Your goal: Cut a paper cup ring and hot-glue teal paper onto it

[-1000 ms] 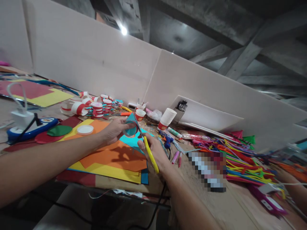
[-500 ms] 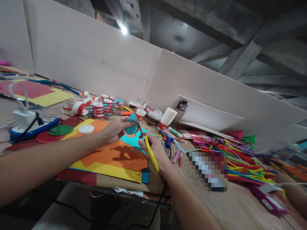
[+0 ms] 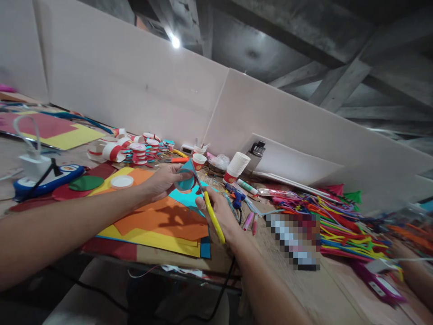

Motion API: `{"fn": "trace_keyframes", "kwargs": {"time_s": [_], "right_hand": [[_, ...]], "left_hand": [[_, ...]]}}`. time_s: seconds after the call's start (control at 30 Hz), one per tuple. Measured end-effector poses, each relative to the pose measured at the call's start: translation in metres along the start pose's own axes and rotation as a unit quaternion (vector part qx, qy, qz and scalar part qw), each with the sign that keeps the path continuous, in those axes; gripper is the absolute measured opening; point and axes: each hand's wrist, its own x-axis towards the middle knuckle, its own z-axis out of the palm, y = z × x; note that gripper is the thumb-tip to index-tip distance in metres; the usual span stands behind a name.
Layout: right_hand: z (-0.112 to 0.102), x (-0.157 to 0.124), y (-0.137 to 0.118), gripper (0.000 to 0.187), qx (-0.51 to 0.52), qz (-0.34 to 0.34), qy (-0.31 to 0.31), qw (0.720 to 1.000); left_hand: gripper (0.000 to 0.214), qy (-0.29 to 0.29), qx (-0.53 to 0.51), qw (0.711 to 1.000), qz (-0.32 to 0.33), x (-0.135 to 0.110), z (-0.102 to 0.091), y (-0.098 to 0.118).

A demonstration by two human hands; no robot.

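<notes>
My left hand [image 3: 162, 181] is closed on a piece of blue paper [image 3: 188, 167] together with a round, ring-like piece [image 3: 177, 175] against it; I cannot make out exactly what the ring is. In my right hand [image 3: 219, 210] are yellow-handled scissors [image 3: 210, 216], their blades pointing up at the right edge of the blue paper. Below both hands lie orange sheets [image 3: 152, 221], a light blue sheet [image 3: 181, 197] and yellow sheets [image 3: 145, 239]. A white disc [image 3: 122, 182] rests on the paper left of my left hand.
A paper cup [image 3: 199, 161] and a stack of cups [image 3: 237, 167] stand behind my hands. Red-and-white cup pieces [image 3: 138, 154] sit back left. To the right are a blue glue gun [image 3: 238, 197], markers [image 3: 248, 221] and colourful pipe cleaners [image 3: 352, 234]. Another person's arm [image 3: 411, 266] shows far right.
Almost nothing differs: both hands keep their hold on the blue paper and the scissors in nearly the same place. The other person's arm at far right has shifted slightly.
</notes>
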Motion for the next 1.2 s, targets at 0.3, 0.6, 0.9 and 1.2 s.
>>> {"fn": "trace_keyframes", "kwargs": {"time_s": [0.3, 0.6, 0.9, 1.2], "right_hand": [[-0.0005, -0.0013, -0.0014, 0.04, 0.0, 0.028, -0.006, 1.0], [0.0023, 0.0003, 0.0012, 0.044, 0.0, 0.022, 0.018, 1.0], [-0.0011, -0.0016, -0.0058, 0.044, 0.012, 0.029, -0.009, 0.999], [-0.0019, -0.0008, -0.003, 0.045, -0.003, 0.026, -0.011, 1.0]], "left_hand": [[0.023, 0.021, 0.009, 1.0, -0.01, -0.0009, -0.0015, 0.0026], [0.018, 0.021, -0.029, 0.999, -0.003, -0.0008, 0.002, -0.0002], [0.013, 0.012, 0.003, 1.0, -0.004, 0.0001, -0.0009, -0.0019], [0.017, -0.003, 0.037, 0.999, -0.009, 0.0004, -0.0041, -0.0002]]}}
